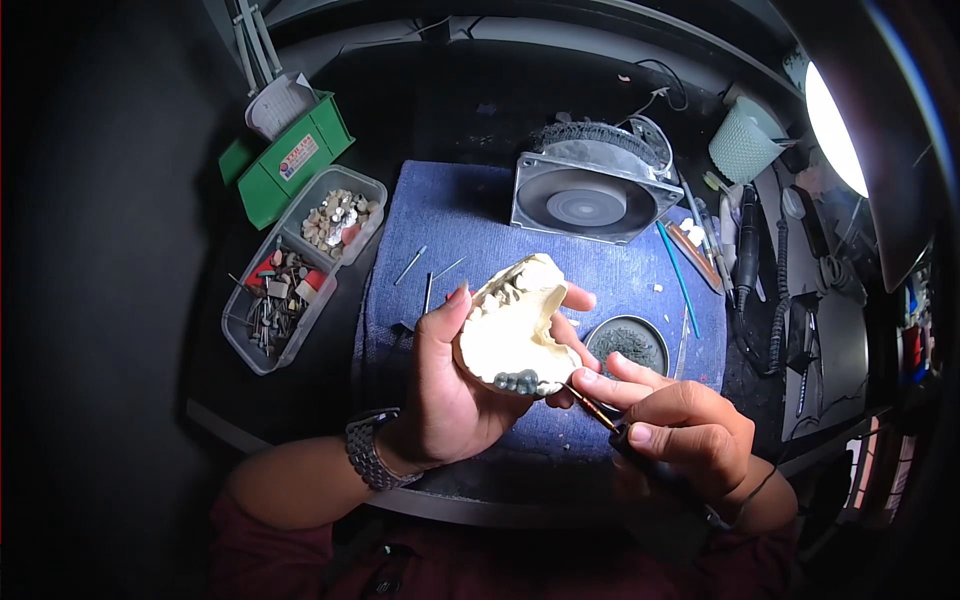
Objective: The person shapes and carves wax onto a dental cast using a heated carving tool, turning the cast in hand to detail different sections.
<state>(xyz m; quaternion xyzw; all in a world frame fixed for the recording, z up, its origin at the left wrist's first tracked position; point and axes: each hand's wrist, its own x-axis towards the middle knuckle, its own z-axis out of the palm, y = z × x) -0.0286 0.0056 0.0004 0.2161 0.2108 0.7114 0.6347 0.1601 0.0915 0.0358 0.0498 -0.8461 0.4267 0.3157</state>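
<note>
A cream dental cast [508, 332] is tilted up in my left hand [450, 400], whose fingers wrap round its edge and behind it. Several dark green wax teeth [517, 382] line its lower edge. My right hand [690, 425] grips a dark-handled tool [598, 410] with a thin metal shaft. The shaft's tip is at the cast's lower right edge, beside the dark teeth, and a right fingertip is close to that edge. Behind my right fingers a round tin [655, 340] holds dark green shavings.
A metal fan [585, 205] stands on the blue cloth [430, 210]. To the left are a divided plastic box [290, 355] of burs and teeth and a green bin [300, 160]. On the right lie tools, a black handpiece [747, 240], a cup [745, 140] and a bright lamp [835, 130].
</note>
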